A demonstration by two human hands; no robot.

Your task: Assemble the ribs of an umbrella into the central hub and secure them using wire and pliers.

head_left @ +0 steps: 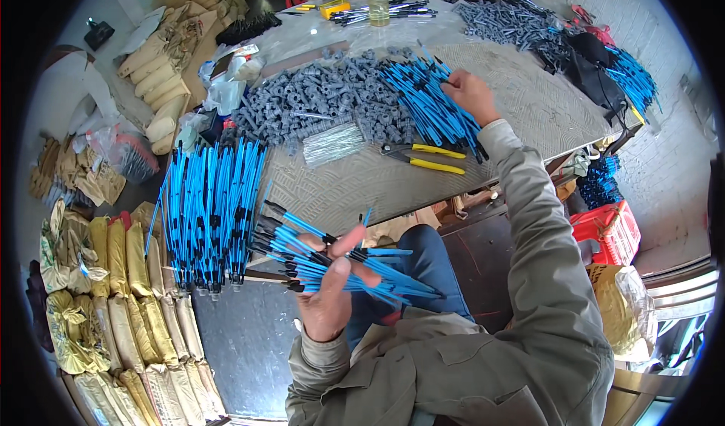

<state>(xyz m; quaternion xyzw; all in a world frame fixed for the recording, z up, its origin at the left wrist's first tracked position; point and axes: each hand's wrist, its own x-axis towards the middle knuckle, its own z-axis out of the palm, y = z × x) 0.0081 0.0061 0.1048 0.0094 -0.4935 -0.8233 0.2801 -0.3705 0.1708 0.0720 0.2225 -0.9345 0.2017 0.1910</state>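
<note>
My left hand (332,282) is wrapped round a loose bundle of thin blue rods with black fittings (302,252), held over my lap at the table's near edge. The rods fan out on both sides of my fingers. Farther off to the right, my right hand (470,97) reaches to the top of a pile of similar blue rods (427,97). Its fingers are pinched at the black end of one rod. Yellow-handled pliers (434,158) lie just below this pile. A stack of thin silvery wire pieces (334,145) sits left of the pliers.
Grey plastic fittings (325,94) are heaped mid-table. More blue rods (208,211) lie in a broad row at left, overhanging the edge. A bottle (377,3) stands at the back. Wrapped packages (124,297) fill the lower left; a red crate (608,229) is at right.
</note>
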